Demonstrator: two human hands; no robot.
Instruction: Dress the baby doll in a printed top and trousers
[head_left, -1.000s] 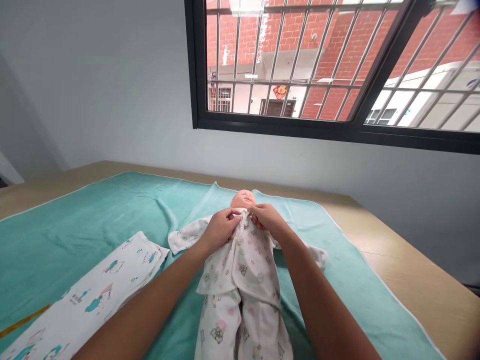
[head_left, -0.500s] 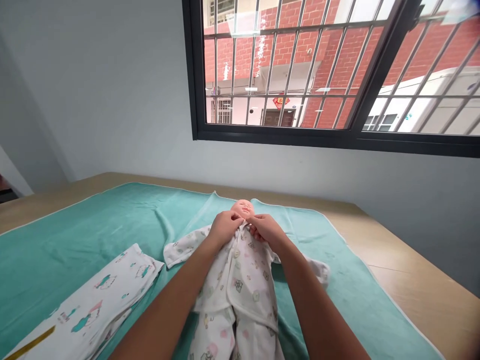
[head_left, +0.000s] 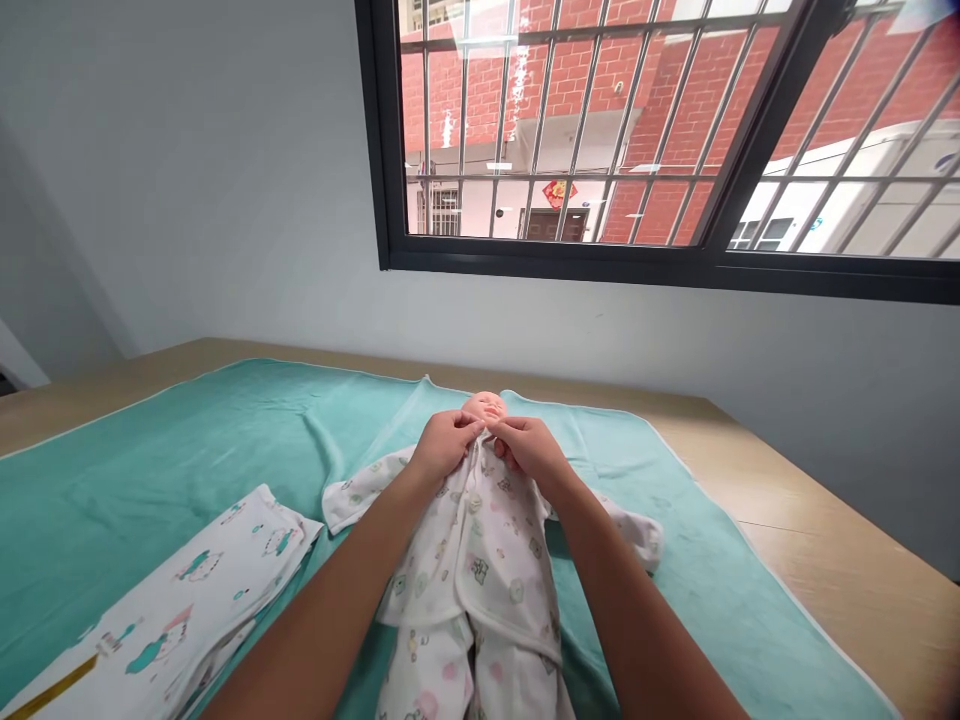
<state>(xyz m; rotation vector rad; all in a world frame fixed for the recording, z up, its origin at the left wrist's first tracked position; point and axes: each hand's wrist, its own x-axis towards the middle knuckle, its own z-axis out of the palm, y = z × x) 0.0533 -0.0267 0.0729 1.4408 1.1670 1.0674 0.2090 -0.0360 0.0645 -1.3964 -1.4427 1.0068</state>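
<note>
A baby doll (head_left: 486, 405) lies on its back, dressed in a white patterned baby jacket (head_left: 506, 560) and matching trousers (head_left: 439, 670). Below the doll's chin, my left hand (head_left: 450, 440) pinches one side of the jacket's collar. Facing it, my right hand (head_left: 529, 450) pinches the other side, its fingertips almost touching the left ones. The exact spot between the fingertips is hidden. A button shows on the jacket front below the hands. Both jacket sleeves are spread out to the sides.
A teal blanket (head_left: 187, 440) covers much of the wooden surface (head_left: 810, 510). Folded white printed cloth (head_left: 202, 590) lies at the left, with a yellow strip (head_left: 56, 690) across its near end. Behind stand a grey wall (head_left: 225, 200) and a barred window (head_left: 555, 255).
Both hands stay at the collar, with fingertips slightly shifted and closer together. The whole view has tilted a little, so the scene sits slightly higher.
</note>
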